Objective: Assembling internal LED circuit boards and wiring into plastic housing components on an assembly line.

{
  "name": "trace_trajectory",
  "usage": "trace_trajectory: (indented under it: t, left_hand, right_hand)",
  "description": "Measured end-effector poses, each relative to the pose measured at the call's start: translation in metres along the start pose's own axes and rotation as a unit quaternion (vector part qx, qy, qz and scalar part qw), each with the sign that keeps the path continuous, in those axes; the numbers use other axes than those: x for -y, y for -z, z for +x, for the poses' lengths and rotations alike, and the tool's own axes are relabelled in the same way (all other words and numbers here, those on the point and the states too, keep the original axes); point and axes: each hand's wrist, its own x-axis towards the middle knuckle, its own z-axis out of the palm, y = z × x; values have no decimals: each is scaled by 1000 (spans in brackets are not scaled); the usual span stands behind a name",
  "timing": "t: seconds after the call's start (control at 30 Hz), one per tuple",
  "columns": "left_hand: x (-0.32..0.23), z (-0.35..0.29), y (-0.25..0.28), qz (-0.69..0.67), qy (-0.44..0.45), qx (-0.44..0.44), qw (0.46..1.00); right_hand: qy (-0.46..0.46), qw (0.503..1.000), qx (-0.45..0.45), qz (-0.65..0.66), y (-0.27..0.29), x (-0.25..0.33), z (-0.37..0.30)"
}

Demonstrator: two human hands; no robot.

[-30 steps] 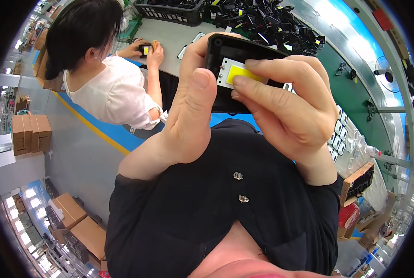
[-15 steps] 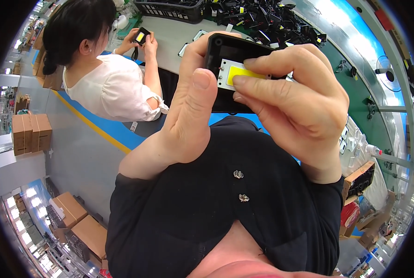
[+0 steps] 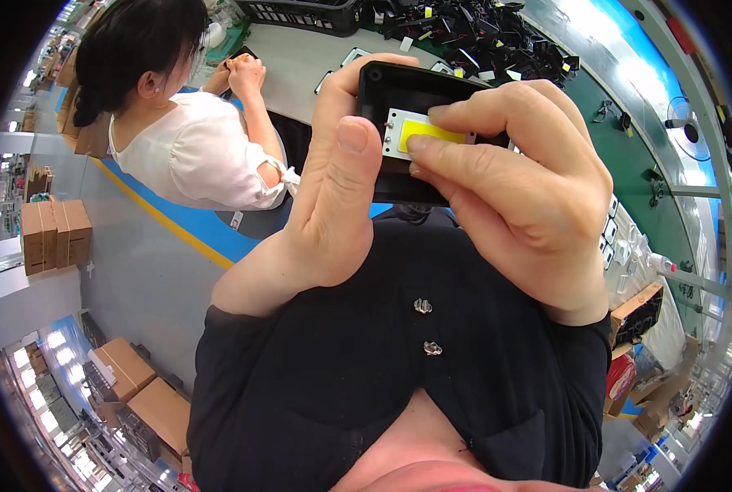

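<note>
Black plastic housing [image 3: 403,92] sits in the grasp of the left hand [image 3: 329,197], its thumb upright beside the near-left edge and its fingers wrapped behind. Inside the housing, a white LED board [image 3: 409,131] with a yellow face is pinched by the fingertips of the right hand [image 3: 538,184]; whether the board touches the housing's floor, I cannot tell. Beyond both hands spreads a heap of black lamp parts [image 3: 497,41]. A slotted black crate [image 3: 309,18] stands past the left hand, and a co-worker in a white top [image 3: 202,156] sits left of it.
</note>
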Motion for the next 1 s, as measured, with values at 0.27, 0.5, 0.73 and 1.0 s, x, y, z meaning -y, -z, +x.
trace_trajectory:
  t: [0.27,0.5,0.73,1.0]
  left_hand:
    - [-5,2,1,-53,6,-15,998]
    - [-4,9,35,22,-11,48,999]
    - [-13,14,55,-63,59,21,996]
    - [-19,15,62,-89,123,7,988]
  right_hand:
    - [26,999,-16,-21,-6,-7,0]
    - [0,999,32,-31,-13,-6,23]
    - [7,997,55,-51,-32,-9,41]
    - [39,994,69,-79,-36,-11,49]
